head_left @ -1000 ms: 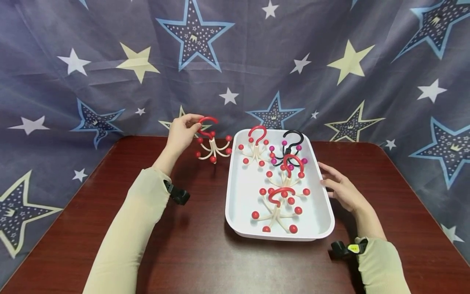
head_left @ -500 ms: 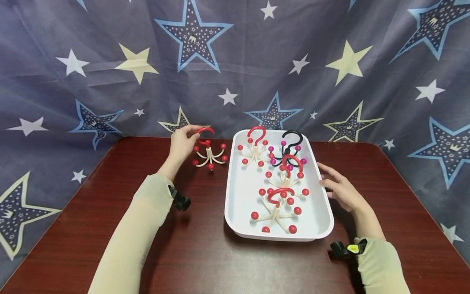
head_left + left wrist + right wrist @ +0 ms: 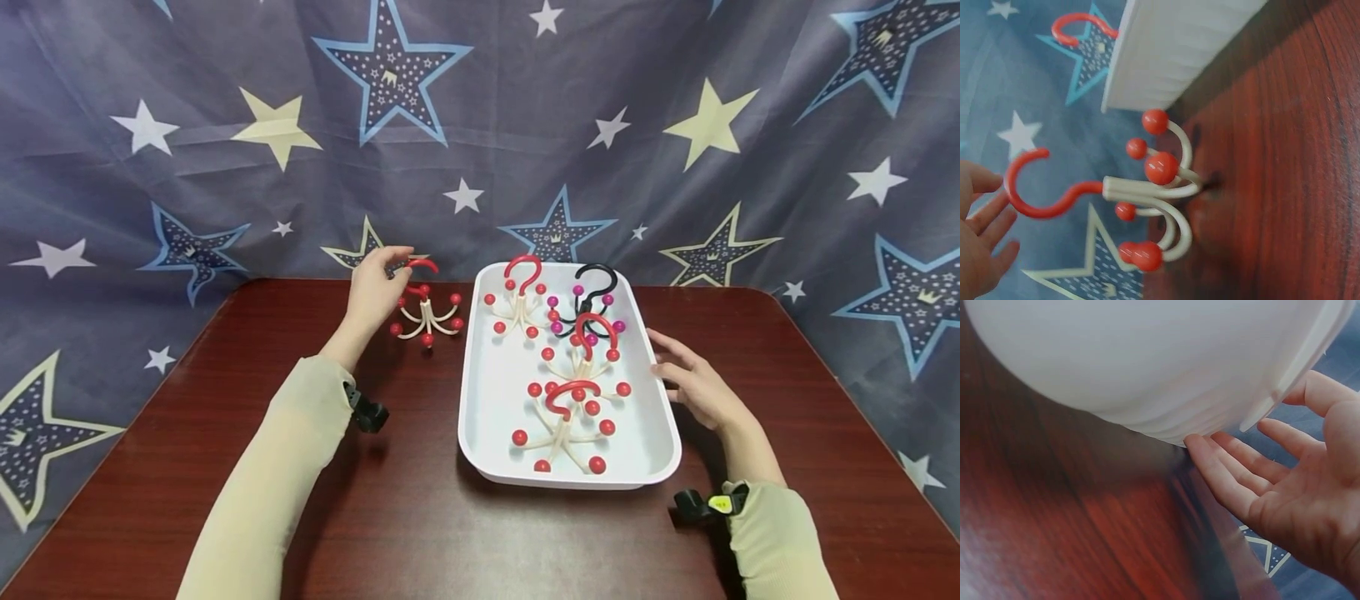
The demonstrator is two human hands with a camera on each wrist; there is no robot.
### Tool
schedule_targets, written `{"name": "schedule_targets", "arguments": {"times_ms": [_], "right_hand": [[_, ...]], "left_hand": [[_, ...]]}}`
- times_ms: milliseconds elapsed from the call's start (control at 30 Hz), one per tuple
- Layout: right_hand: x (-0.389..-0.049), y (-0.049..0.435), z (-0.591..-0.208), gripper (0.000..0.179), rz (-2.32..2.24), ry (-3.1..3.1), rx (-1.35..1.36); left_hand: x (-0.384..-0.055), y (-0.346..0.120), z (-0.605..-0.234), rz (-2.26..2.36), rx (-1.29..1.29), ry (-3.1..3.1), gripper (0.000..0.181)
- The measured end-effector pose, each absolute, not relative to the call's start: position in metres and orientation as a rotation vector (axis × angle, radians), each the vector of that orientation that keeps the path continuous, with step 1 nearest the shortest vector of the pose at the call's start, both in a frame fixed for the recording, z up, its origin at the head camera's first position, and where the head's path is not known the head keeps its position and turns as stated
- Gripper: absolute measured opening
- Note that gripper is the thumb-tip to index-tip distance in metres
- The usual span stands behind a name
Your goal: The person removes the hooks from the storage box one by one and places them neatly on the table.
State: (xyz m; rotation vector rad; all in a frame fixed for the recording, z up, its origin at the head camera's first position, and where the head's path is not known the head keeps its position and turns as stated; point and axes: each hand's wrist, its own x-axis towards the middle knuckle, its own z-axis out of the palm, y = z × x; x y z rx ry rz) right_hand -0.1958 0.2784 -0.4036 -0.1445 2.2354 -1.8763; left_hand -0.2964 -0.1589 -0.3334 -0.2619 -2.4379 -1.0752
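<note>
A multi-arm hook hanger (image 3: 426,312), with a red hook on top and cream arms tipped with red balls, stands upright on the table left of the white tray (image 3: 491,387). My left hand (image 3: 375,287) is right at its red hook. In the left wrist view, the thumb and fingers of that hand (image 3: 985,244) are spread apart beside the hook (image 3: 1041,212), not curled round it. My right hand (image 3: 697,390) touches the tray's right side with straightened fingers. In the right wrist view, those fingertips lie against the tray wall (image 3: 1122,369) and near its rim.
Inside the tray lie three red-and-cream hangers, one at the back left (image 3: 521,308), one at the middle right (image 3: 583,367) and one in front (image 3: 561,433). A black hanger (image 3: 587,307) with magenta balls is at the back right. A starry curtain (image 3: 480,133) hangs behind the table (image 3: 420,517).
My left hand has lowered the hanger onto the table, slightly leftward, and its fingers have let go of the hook. The right hand stays at the tray.
</note>
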Motion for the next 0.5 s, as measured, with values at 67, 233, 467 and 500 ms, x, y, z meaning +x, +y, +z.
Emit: {"name": "schedule_targets", "arguments": {"times_ms": [67,233,467,500], "right_hand": [[-0.196,0.279,-0.404,0.059,-1.882,2.23,-0.146],[-0.196,0.278,-0.404,0.058,-1.906,2.195,-0.157],[-0.195,0.277,-0.404,0.059,-1.904,2.195,-0.153],[-0.195,0.277,-0.403,0.059,-1.905,2.196,-0.153]], "left_hand": [[-0.293,-0.153,-0.328,-1.039,-0.296,-2.433,0.029],[-0.283,-0.14,-0.319,-1.025,-0.383,-2.446,0.028],[-0.266,-0.116,-0.312,-1.066,-0.567,-2.456,0.026],[-0.264,-0.112,-0.311,-1.066,-0.589,-2.464,0.025]]}}
